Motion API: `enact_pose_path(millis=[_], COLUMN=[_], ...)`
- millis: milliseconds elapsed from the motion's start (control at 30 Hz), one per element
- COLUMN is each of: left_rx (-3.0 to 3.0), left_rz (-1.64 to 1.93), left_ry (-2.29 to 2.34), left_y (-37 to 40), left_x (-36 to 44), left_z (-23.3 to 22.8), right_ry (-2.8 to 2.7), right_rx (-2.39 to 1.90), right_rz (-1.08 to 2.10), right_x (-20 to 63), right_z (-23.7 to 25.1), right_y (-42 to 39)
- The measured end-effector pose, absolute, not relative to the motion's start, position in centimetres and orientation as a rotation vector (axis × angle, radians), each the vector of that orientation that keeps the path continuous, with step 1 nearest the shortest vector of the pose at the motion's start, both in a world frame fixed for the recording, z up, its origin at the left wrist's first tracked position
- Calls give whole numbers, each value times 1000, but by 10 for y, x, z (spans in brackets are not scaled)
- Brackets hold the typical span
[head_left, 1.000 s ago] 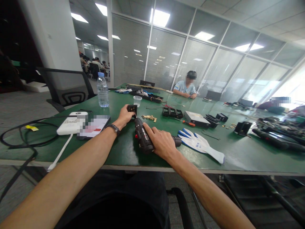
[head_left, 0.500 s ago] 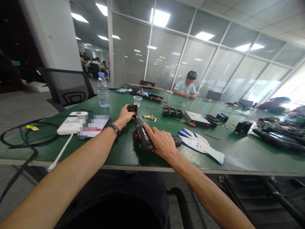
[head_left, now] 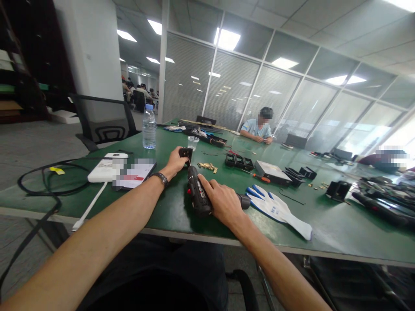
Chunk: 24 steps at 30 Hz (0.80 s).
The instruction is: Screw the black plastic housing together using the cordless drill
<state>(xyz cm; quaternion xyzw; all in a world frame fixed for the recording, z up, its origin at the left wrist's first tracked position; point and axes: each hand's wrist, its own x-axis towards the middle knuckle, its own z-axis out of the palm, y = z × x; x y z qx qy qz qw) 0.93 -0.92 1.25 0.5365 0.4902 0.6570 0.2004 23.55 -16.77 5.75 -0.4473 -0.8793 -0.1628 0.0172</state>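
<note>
— At this green table (head_left: 340,229), what is held?
— The left hand (head_left: 174,165) grips a small black part (head_left: 186,152) near the clear cup (head_left: 193,141); the right hand (head_left: 224,199) grips a drill (head_left: 197,192), pointing toward this part.

A drill (head_left: 197,194) in the right hand (head_left: 223,198) points at a block (head_left: 186,152) in the left hand (head_left: 177,163). A cup (head_left: 193,142) stands behind the block, fittings (head_left: 208,167) to its right. Toward the left edge of the tabletop (head_left: 175,214), a power bank (head_left: 103,169) lies beside a phone (head_left: 138,173), a bottle (head_left: 149,130) behind them. Right of the drill lies a glove (head_left: 275,208); beyond it, a screwdriver (head_left: 262,178) before a tray (head_left: 239,162) and a box (head_left: 272,172). A person (head_left: 257,128) sits at the far edge.
</note>
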Motion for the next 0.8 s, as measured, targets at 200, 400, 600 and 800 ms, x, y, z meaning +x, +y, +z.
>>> enact_pose_path(millis=[200, 400, 600, 800], left_rx=[1490, 1509, 1548, 1521], left_rz=[1878, 1898, 1918, 1916], left_ry=[1338, 1279, 1280, 1266], left_y=[-15, -11, -4, -5], left_x=[10, 9, 7, 8], left_z=[17, 13, 8, 9], right_ry=[-2797, -2839, -2833, -2825], right_rx=[-1287, -1182, -893, -824], right_rz=[-392, -100, 219, 425], right_x=[236, 241, 246, 250], right_z=[64, 76, 85, 87], right_y=[-160, -152, -143, -139])
